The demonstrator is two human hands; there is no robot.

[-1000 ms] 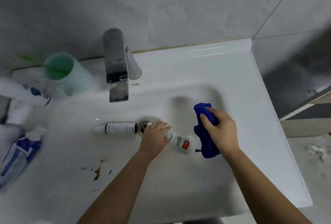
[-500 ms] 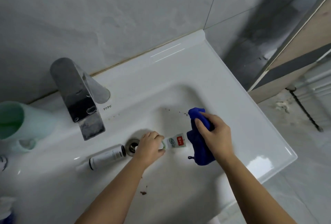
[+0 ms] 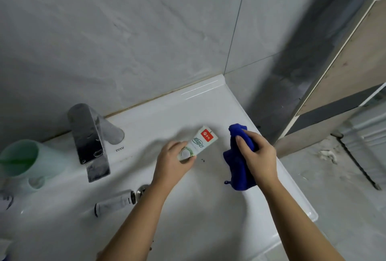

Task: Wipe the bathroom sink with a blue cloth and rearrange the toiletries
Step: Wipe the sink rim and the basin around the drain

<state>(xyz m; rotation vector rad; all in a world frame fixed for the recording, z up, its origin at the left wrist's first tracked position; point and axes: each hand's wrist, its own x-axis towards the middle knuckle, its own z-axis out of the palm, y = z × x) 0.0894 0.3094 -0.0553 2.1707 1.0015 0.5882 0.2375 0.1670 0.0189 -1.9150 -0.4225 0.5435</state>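
Observation:
My left hand grips the cap end of a white toothpaste tube with a red and green label, held above the white sink towards its back right. To its right, my right hand is closed around a bunched blue cloth that hangs down over the basin's right side. A white tube with a black band lies in the basin beside the drain.
A chrome tap stands at the back left, a pale green cup to its left. Small dark specks mark the basin. A tiled wall is behind. Right of the sink's edge lie the floor and a wooden door frame.
My left hand has lifted the toothpaste tube out of the basin bottom and carried it up and back. My right hand keeps the cloth. The view has swung to the right.

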